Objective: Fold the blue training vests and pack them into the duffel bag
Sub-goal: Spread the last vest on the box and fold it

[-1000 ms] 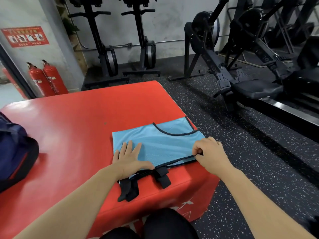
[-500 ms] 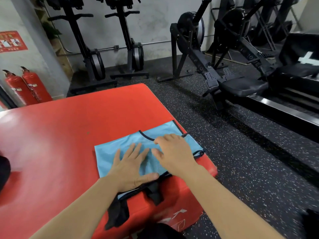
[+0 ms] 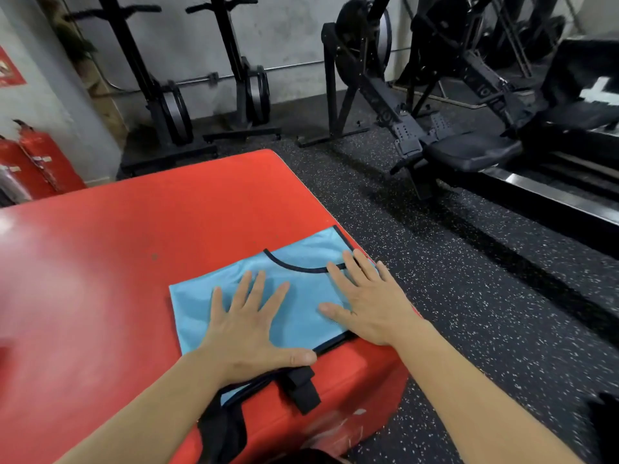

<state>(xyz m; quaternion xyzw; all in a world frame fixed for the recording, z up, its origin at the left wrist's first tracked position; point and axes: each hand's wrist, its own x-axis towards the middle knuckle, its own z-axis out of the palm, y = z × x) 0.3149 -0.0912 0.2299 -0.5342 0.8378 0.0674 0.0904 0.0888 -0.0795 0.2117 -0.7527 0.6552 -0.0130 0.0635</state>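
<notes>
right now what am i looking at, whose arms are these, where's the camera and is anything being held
No machine: these are a person's bare arms, filmed by one camera worn on their head, looking forward and down. A blue vest lies at the near corner of a red padded box, its black straps hanging over the edge. The left hand and right hand lie flat on the vest, fingers spread, pressing it; nothing is gripped. Rowing machines stand behind. No duffel bag is in view.
</notes>
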